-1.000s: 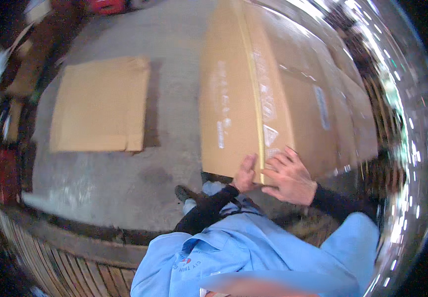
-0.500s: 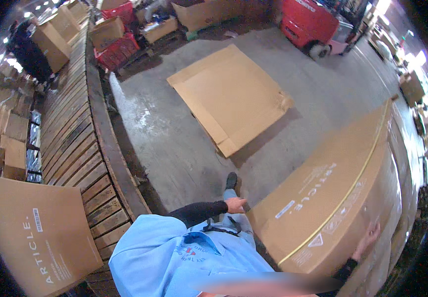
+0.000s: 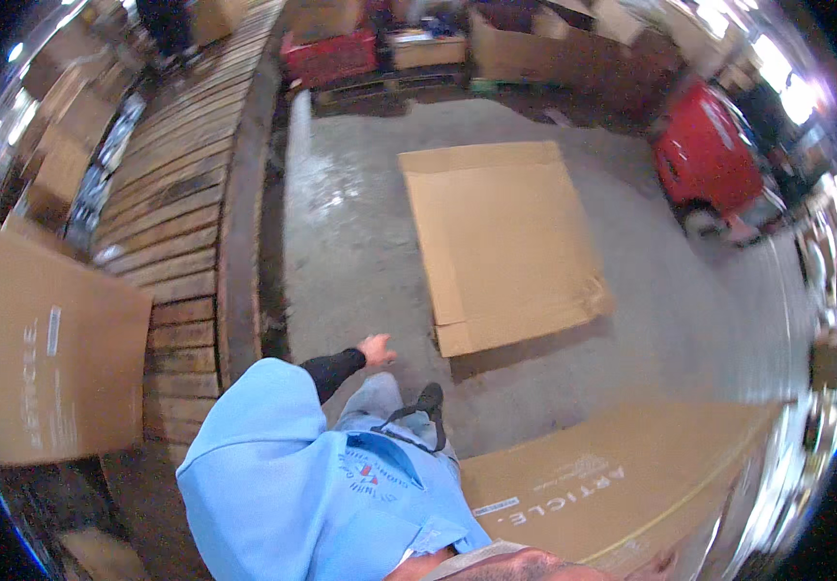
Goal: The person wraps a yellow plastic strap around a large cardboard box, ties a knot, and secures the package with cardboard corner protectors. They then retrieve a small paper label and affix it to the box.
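Observation:
My left hand [image 3: 376,350] hangs in front of my body above the concrete floor, its fingers loosely apart and nothing in them. A large brown cardboard box [image 3: 573,484] with white print and a yellow strap stands close at my right side. At the bottom edge, a blurred bit of my right hand [image 3: 663,564] shows against this box; its fingers are not clear. A flat cardboard sheet [image 3: 505,242] lies ahead of me, apart from both hands.
A wooden slatted conveyor [image 3: 181,223] runs along my left, with another large carton [image 3: 60,349] at its near end. A red forklift [image 3: 714,160] stands at the far right. Red bins [image 3: 331,60] and open cartons [image 3: 525,48] line the back. Another person [image 3: 165,29] stands beyond the conveyor.
My view has turned to the right. My left hand has moved away from the corner of the strapped box. That box now sits lower in view, and my right hand is mostly out of sight.

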Motion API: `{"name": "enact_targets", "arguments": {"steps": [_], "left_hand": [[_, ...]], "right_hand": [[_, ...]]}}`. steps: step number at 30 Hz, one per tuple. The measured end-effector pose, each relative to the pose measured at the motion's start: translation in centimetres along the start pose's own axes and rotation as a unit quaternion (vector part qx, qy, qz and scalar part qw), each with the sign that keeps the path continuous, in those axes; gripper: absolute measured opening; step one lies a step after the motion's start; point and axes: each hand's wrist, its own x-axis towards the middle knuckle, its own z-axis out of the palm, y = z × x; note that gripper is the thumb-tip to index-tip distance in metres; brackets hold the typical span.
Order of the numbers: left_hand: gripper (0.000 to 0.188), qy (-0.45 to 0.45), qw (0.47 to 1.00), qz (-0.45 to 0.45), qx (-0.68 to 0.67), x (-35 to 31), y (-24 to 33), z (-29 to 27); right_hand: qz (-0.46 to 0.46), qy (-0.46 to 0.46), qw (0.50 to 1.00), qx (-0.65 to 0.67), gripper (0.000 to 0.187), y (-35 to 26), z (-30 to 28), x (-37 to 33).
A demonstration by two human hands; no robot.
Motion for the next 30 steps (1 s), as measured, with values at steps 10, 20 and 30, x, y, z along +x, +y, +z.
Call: {"name": "enact_targets", "arguments": {"steps": [10,20,30], "left_hand": [[0.066,0.22,0.921,-0.101,-0.306,-0.1,-7.8,-6.6],[0.075,0.171,0.802,-0.475,-0.318,-10.4,-28.3,-11.8],[0.082,0.217,0.846,-0.359,-0.33,13.3,-32.5,-32.5]], "right_hand": [[-0.199,-0.768,0.311,0.524,0.063,-49.6,43.6,-16.8],[-0.074,-0.744,-0.355,0.561,0.042,-78.2,50.8,-37.7],[-0.067,-0.682,-0.333,0.648,0.04,-89.8,68.1,-41.0]]}}
